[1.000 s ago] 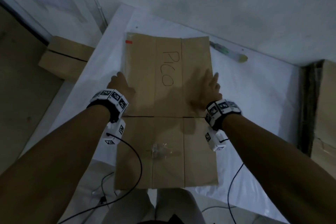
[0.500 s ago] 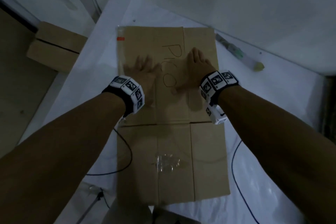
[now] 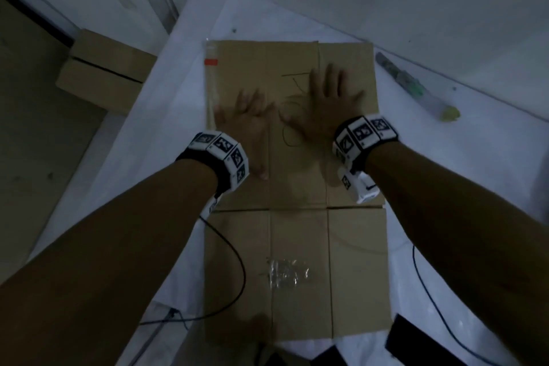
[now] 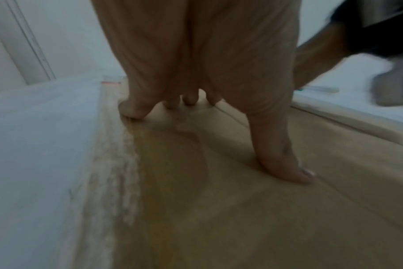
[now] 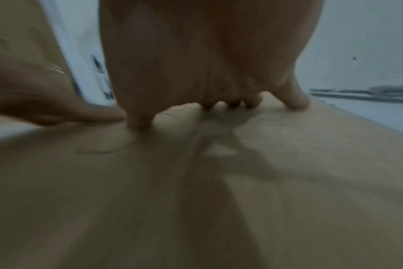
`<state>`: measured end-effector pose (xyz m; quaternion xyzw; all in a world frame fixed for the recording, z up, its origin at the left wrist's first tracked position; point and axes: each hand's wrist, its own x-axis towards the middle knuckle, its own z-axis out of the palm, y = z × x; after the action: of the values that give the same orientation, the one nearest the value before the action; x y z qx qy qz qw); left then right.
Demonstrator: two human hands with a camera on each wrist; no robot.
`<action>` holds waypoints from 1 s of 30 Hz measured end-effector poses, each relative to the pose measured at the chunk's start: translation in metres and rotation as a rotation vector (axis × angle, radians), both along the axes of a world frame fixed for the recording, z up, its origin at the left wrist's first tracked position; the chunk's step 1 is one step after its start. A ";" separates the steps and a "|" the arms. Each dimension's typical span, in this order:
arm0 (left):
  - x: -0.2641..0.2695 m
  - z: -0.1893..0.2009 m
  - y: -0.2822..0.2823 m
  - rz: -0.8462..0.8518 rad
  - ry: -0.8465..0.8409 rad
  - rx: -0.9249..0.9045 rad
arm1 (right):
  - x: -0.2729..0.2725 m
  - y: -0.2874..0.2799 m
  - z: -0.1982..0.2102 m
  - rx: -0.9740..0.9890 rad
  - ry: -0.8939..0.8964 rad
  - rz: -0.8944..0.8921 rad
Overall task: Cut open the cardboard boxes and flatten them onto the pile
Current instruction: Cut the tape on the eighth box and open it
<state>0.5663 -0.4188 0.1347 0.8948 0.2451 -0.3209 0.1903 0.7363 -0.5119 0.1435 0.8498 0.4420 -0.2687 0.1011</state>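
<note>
Palms of the left hand [image 3: 252, 125] and right hand [image 3: 323, 107] lie spread on the flattened cardboard box [image 3: 297, 246], gripping nothing; press evenly along creases toward the table's [image 3: 445, 175] far edge.

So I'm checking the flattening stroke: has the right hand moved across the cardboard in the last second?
Yes. The right hand slid from the cardboard's right edge inward and away from the person, and now covers the handwriting.
</note>
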 end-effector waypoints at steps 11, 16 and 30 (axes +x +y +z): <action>-0.019 -0.004 -0.016 -0.045 -0.050 0.130 | -0.157 -0.118 0.007 -0.200 0.159 0.093; -0.116 -0.009 -0.091 0.002 -0.293 0.071 | -0.151 -0.118 0.009 -0.129 0.185 0.050; -0.184 -0.017 -0.183 0.095 -0.154 0.134 | -0.156 -0.255 -0.002 0.022 0.167 0.127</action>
<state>0.3821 -0.6017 0.1181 0.9148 0.2929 -0.2247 0.1636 0.5808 -0.7671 0.1414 0.7957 0.5049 -0.3268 0.0713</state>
